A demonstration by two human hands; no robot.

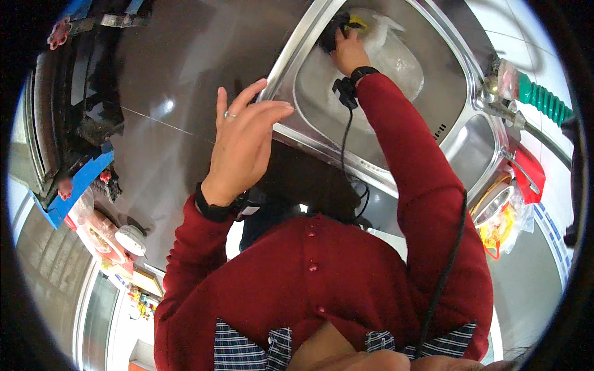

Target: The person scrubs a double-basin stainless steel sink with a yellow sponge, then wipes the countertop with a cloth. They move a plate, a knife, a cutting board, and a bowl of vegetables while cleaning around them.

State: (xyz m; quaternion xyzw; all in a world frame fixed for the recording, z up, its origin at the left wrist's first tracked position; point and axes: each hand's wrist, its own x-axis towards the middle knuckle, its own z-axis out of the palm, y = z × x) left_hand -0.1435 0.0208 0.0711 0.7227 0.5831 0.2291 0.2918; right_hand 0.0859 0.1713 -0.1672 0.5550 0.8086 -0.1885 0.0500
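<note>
My right hand (pixel 351 53) reaches into the stainless steel sink (pixel 299 79), with its fingers bent onto a dark, soft-looking item (pixel 328 36) at the far left corner of the basin. A bit of yellow material (pixel 357 21) shows just beyond the fingers. Whitish, shiny translucent matter (pixel 397 62) spreads over the basin floor beside that hand; whether it is suds, water or plastic is unclear. Above the dark countertop (pixel 185 83), left of the sink's rim, my left hand (pixel 243 139) is raised with fingers apart and nothing in it.
A metal faucet pipe (pixel 529 127) and a green corrugated hose (pixel 543 97) run along the sink's right side. Nearer are a small side basin (pixel 471 143), a red item (pixel 529 174) and a metal bowl (pixel 494 204). A gas stove (pixel 69 116) stands at left. A black cable (pixel 345 139) hangs from my right wrist.
</note>
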